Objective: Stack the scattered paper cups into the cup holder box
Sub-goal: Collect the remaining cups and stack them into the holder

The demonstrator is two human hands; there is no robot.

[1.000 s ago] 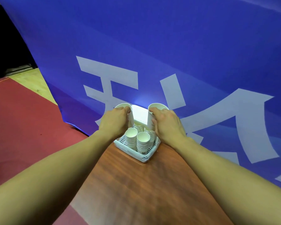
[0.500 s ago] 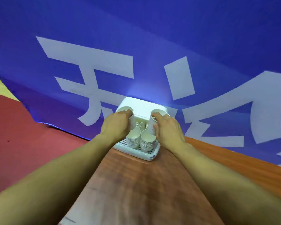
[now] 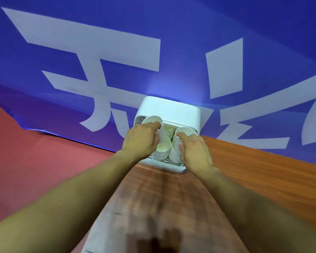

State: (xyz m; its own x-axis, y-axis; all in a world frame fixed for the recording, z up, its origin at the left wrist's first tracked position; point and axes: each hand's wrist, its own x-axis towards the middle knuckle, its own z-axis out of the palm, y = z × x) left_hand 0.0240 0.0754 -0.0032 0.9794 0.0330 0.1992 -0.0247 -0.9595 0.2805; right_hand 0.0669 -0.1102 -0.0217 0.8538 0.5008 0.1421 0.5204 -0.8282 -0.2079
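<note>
Red floor (image 3: 35,161) lies to the left of the cup holder box (image 3: 169,111), beyond the counter edge.

Left hand (image 3: 140,141): at the box's left front, reaching in from the near side. Its fingers (image 3: 150,129) are curled round a paper cup (image 3: 161,136), with the thumb across the rim. The cup is tilted, mouth towards the camera and base pointing down into the box, just above the front left stack (image 3: 161,152). Cannot tell whether the base touches that stack.

Box: white, with a closed hood at the back and an open slotted tray at the front. It stands at the far end of the wooden counter (image 3: 171,207), its back against a blue banner (image 3: 117,24) with large white characters. Inside the box, two stacks of nested cups stand side by side at the front. More cup rims (image 3: 169,132) show behind them under the hood, blurred.

Second cup (image 3: 186,131): at the right of the box, mouth up, above the front right stack (image 3: 174,154). Whether it has seated in the stack cannot be told.

Right hand (image 3: 195,152): at the box's right front. It grips this cup, one of its fingers (image 3: 185,137) lying along the near rim; the rest wrap the far side and are hidden.

The counter runs from the box towards the camera and out to the box's right.
</note>
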